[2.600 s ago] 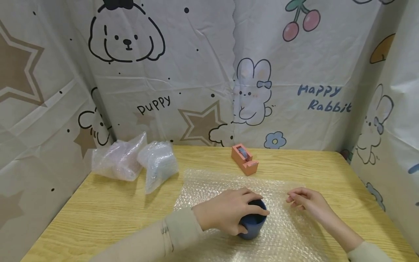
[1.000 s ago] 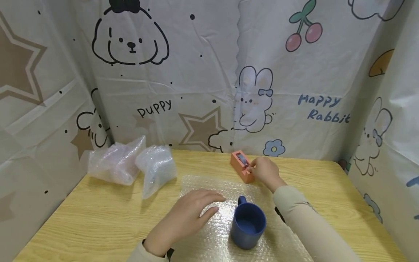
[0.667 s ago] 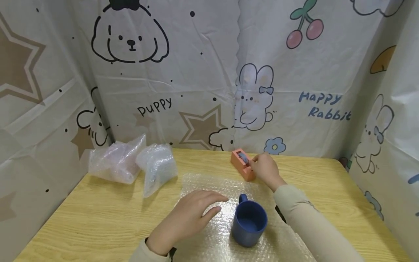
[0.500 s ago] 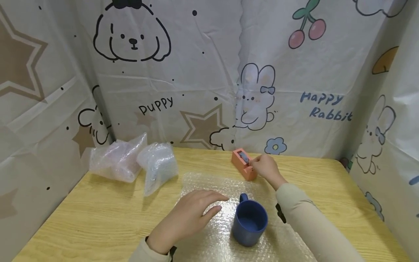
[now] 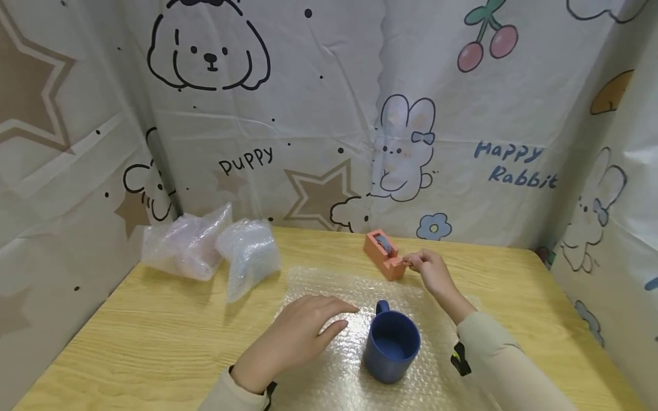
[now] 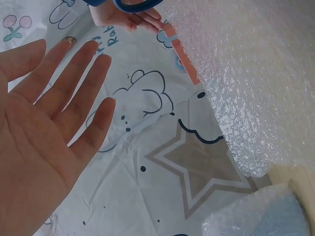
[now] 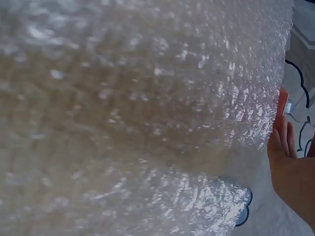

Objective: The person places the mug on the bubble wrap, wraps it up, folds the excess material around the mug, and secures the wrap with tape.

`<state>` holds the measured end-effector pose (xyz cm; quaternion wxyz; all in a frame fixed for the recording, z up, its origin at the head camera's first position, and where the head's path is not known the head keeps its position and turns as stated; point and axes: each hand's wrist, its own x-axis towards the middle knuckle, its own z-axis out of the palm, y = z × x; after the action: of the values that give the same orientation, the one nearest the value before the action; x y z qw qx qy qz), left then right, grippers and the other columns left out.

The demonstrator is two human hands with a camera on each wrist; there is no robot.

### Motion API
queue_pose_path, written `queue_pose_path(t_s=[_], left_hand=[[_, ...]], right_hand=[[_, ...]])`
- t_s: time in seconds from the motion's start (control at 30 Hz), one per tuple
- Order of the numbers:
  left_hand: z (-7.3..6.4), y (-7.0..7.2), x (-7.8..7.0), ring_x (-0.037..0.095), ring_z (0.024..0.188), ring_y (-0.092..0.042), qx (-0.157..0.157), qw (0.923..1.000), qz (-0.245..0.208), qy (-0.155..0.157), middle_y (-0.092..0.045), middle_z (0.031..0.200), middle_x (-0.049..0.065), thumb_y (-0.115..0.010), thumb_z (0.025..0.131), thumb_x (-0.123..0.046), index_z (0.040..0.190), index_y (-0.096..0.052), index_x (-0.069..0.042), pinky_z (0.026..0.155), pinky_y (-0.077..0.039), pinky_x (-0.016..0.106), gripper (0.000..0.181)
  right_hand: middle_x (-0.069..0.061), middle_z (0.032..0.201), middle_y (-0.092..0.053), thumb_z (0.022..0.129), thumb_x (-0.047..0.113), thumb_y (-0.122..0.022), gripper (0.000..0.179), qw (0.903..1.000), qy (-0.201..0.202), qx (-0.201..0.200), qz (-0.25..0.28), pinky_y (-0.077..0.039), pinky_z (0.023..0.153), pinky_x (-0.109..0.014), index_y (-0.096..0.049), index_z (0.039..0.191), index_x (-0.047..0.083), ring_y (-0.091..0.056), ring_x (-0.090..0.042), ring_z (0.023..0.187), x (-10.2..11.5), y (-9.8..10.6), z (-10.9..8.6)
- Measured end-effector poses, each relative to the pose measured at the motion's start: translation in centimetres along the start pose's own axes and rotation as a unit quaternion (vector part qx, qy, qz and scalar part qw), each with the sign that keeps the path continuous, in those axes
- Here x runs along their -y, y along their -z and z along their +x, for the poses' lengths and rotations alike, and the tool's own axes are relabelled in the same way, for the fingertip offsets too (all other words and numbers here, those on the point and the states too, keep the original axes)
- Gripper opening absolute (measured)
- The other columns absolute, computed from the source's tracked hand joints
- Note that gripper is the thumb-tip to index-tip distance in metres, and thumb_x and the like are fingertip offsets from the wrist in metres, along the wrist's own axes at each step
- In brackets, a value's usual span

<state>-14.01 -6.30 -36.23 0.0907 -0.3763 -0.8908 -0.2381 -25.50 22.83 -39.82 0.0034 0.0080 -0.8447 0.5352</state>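
Note:
My left hand [image 5: 303,331], fingers spread and relaxed, is held over the bubble wrap [image 5: 329,279] to the left of the blue mug [image 5: 392,347]. Its bare palm [image 6: 44,142] faces the left wrist camera. The mug stands upright on the wrap, handle pointing away and inside visible. Beyond it, my right hand [image 5: 434,277] pinches thumb and finger at the front cutter end of the orange tape dispenser [image 5: 384,256]; the strip of tape between the fingertips is hardly visible. In the right wrist view, the bubble wrap covers most of the picture, with the right hand [image 7: 290,167] at the edge.
Two bubble-wrapped bundles, one pinkish [image 5: 185,245] and one whitish [image 5: 250,254], sit at the back left of the wooden table [image 5: 154,337]. Printed curtains [image 5: 319,114] enclose the back and both sides.
The left hand let go of the mug, now turned handle away, and drew back left. The right hand reached the dispenser, then pulled forward from the tape roll to its cutter end.

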Motion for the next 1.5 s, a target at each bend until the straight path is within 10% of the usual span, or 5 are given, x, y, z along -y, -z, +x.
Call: queue_pose_path(t_s=[0.17,0.8,1.23,1.5], left_hand=[[0.0,0.1,0.3,0.015,0.109,-0.064,-0.004,1.0,0.001,0.001,-0.069,0.119,-0.004,-0.064,0.098,-0.021,0.124,-0.068,-0.019,0.094,-0.051,0.038,0.027],[-0.3,0.5,0.2,0.016,0.108,-0.064,0.001,0.9999,0.007,0.013,-0.069,0.12,-0.004,-0.063,0.098,-0.023,0.125,-0.068,-0.019,0.093,-0.051,0.041,0.027],[-0.1,0.3,0.3,0.016,0.109,-0.064,0.002,0.9998,0.008,0.018,-0.069,0.119,-0.005,-0.066,0.097,-0.021,0.124,-0.069,-0.02,0.095,-0.05,0.04,0.027],[0.1,0.2,0.5,0.014,0.107,-0.064,-0.001,0.9996,0.019,0.021,-0.07,0.117,-0.006,-0.066,0.097,-0.021,0.123,-0.069,-0.021,0.094,-0.051,0.039,0.027]], right_hand=[[-0.03,0.123,-0.06,0.106,0.013,-0.043,0.031,0.9994,0.011,-0.009,0.031,-0.044,0.105,-0.05,-0.058,0.103,-0.014,-0.056,-0.042,0.117,-0.5,-0.2,-0.8],[-0.005,0.08,-0.07,0.097,0.052,-0.058,0.054,0.9899,-0.072,-0.044,-0.114,-0.044,0.065,-0.029,-0.072,0.079,0.003,-0.058,-0.019,0.074,-2.8,-0.1,-1.2],[-0.004,0.078,-0.071,0.098,0.039,-0.062,0.05,0.9895,-0.133,0.022,-0.052,-0.048,0.059,-0.024,-0.072,0.096,-0.01,-0.063,-0.009,0.061,-3.6,0.1,-0.6],[0.0,0.064,-0.063,0.098,0.033,-0.063,0.044,0.9868,-0.131,0.031,-0.09,-0.041,0.053,-0.023,-0.073,0.081,-0.006,-0.051,-0.01,0.057,-3.4,-0.3,0.3]])
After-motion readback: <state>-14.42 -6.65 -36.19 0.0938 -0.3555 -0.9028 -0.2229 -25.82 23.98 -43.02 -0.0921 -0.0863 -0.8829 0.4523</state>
